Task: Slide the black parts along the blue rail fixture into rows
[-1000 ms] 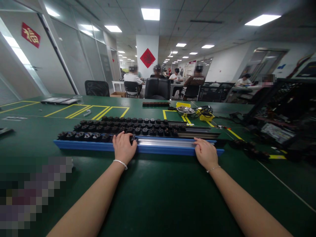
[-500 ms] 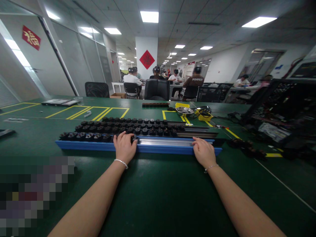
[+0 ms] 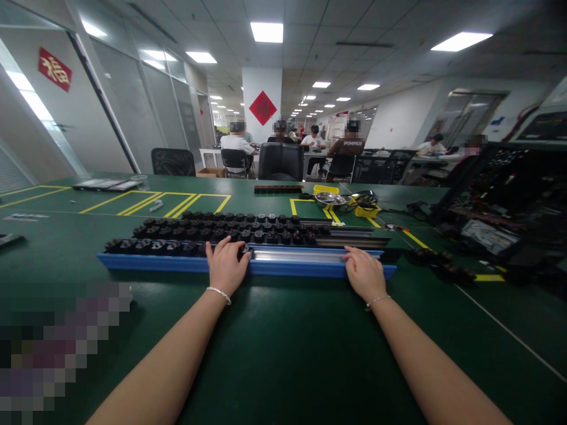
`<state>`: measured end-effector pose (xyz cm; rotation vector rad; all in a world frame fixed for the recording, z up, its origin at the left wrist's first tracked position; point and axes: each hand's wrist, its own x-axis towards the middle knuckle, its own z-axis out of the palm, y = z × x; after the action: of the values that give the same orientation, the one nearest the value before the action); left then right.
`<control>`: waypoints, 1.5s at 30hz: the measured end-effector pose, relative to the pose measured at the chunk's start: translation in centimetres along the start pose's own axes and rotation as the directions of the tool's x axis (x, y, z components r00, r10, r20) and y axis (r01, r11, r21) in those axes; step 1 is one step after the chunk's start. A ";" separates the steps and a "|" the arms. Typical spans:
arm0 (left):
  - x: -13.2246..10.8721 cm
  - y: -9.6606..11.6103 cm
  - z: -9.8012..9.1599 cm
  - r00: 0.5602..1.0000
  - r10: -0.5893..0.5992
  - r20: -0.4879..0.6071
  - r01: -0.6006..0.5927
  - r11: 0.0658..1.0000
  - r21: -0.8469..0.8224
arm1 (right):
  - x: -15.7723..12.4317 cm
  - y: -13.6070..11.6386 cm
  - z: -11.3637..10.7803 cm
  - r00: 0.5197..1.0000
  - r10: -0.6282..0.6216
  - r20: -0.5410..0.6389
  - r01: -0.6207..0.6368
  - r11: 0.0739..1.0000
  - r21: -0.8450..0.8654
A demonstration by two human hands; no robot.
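A long blue rail [image 3: 296,268] with a silvery inner channel lies across the green table in front of me. Black socket modules [image 3: 159,248] fill its left part in a row. My left hand [image 3: 227,271] is over the middle of the rail, its thumb and forefinger at a black socket module [image 3: 244,250] and the other fingers spread over the row. Part of that module is hidden by the fingers. Near the rail's right end my right hand [image 3: 365,274] grips the rail, fingertips on its upper edge.
Behind the blue rail are further rails with rows of black modules [image 3: 261,219]. A metal bowl [image 3: 331,199], yellow trays [image 3: 367,211] and cables stand farther back. Dark equipment [image 3: 500,206] is at the right. People sit at tables beyond a black chair [image 3: 281,161].
My left hand has shifted slightly to the right along the rail, with the black module at its fingertips. The right hand stays at the rail's right end.
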<state>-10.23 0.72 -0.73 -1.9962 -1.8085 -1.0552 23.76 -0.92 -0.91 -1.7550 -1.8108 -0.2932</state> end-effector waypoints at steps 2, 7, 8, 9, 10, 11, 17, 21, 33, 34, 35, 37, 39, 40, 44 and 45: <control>0.0 0.1 0.0 1.000 0.020 -0.004 -0.020 1.000 0.002 | 0.0 0.0 0.0 1.000 -0.003 -0.001 0.003 1.000 -0.002; -0.1 0.4 0.0 0.999 0.035 0.001 -0.035 0.999 0.008 | -0.1 -0.1 0.0 1.000 -0.006 -0.015 0.006 1.000 0.000; -0.1 0.4 0.0 0.999 0.036 -0.001 -0.036 0.999 0.011 | -0.1 -0.1 0.0 1.000 -0.006 -0.016 0.006 1.000 0.003; -0.1 0.4 0.0 0.999 0.038 -0.004 -0.038 0.999 0.015 | -0.1 -0.1 0.0 1.000 -0.006 -0.017 0.006 1.000 0.007; -0.1 0.5 0.0 0.999 0.039 -0.007 -0.039 0.999 0.020 | -0.1 -0.1 0.0 1.000 -0.005 -0.018 0.005 1.000 0.010; -0.1 0.5 0.0 0.999 0.040 -0.011 -0.040 0.999 0.025 | -0.1 -0.1 0.0 1.000 -0.004 -0.019 0.004 1.000 0.012; -0.3 0.9 0.1 0.998 0.056 -0.012 -0.056 0.998 0.011 | -0.1 -0.3 -0.2 1.000 0.012 0.000 -0.012 1.000 0.001; -0.3 1.1 0.3 0.997 0.081 0.011 -0.081 0.997 -0.003 | -0.1 -0.4 -0.2 1.000 0.008 -0.004 -0.008 1.000 -0.003; -0.2 1.9 0.6 0.995 0.076 0.059 -0.079 0.996 0.046 | -0.1 -0.2 0.1 1.000 0.008 -0.012 -0.008 1.000 -0.004; -0.2 2.1 0.6 0.996 0.058 0.064 -0.061 0.997 0.052 | -0.1 -0.2 0.2 1.000 0.009 -0.012 -0.009 1.000 -0.003; -0.2 2.2 0.5 0.997 0.045 0.069 -0.049 0.997 0.057 | -0.1 -0.2 0.2 1.000 0.010 -0.012 -0.010 1.000 -0.001; -0.3 2.4 0.4 0.996 0.046 0.078 -0.050 0.997 0.057 | -0.1 -0.1 0.2 1.000 0.013 -0.012 -0.013 1.000 0.001; -0.3 2.5 0.4 0.995 0.062 0.082 -0.066 0.997 0.048 | -0.1 -0.1 0.2 1.000 0.013 -0.013 -0.012 1.000 0.003; -0.3 2.6 0.3 0.994 0.066 0.082 -0.070 0.997 0.042 | -0.1 -0.1 0.2 1.000 0.012 -0.014 -0.011 1.000 0.004; -0.3 2.7 0.3 0.995 0.060 0.081 -0.062 0.998 0.031 | -0.1 -0.1 0.2 1.000 0.012 -0.015 -0.012 1.000 0.005; -0.3 2.7 0.3 0.995 0.054 0.081 -0.057 0.998 0.031 | -0.1 -0.1 0.2 1.000 0.014 -0.013 -0.014 1.000 0.003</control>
<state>-7.57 0.15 -0.44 -2.0841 -1.7865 -0.9354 23.59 -0.93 -1.12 -1.7593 -1.7883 -0.2951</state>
